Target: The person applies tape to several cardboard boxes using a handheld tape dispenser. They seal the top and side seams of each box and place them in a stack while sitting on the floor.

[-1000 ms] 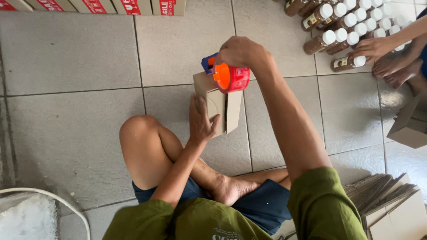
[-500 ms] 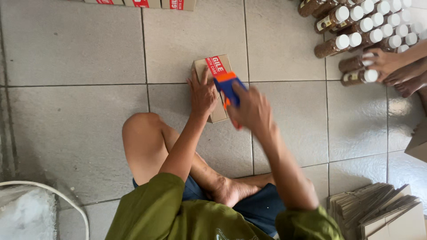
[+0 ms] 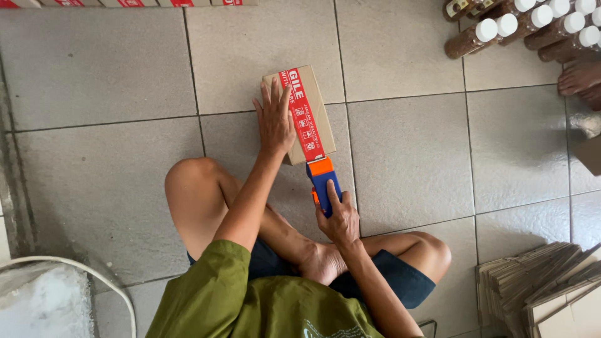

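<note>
A small brown cardboard box [image 3: 316,100] lies on the tiled floor in front of my crossed legs. A strip of red printed tape [image 3: 303,116] runs along its top. My left hand [image 3: 274,119] presses flat on the box's left half, fingers spread. My right hand [image 3: 338,216] grips the blue handle of an orange and blue tape dispenser [image 3: 322,181], which sits at the near end of the box, where the tape strip ends.
Brown bottles with white caps [image 3: 519,25] lie in rows at the top right, beside another person's foot [image 3: 579,78]. A stack of flattened cardboard [image 3: 538,288] sits at the bottom right. A white cable [image 3: 94,269] curves at the bottom left. Taped boxes [image 3: 125,3] line the top edge.
My right hand has pulled the tape dispenser from the far end of the box toward me, laying red tape along the top. My left hand stayed on the box.
</note>
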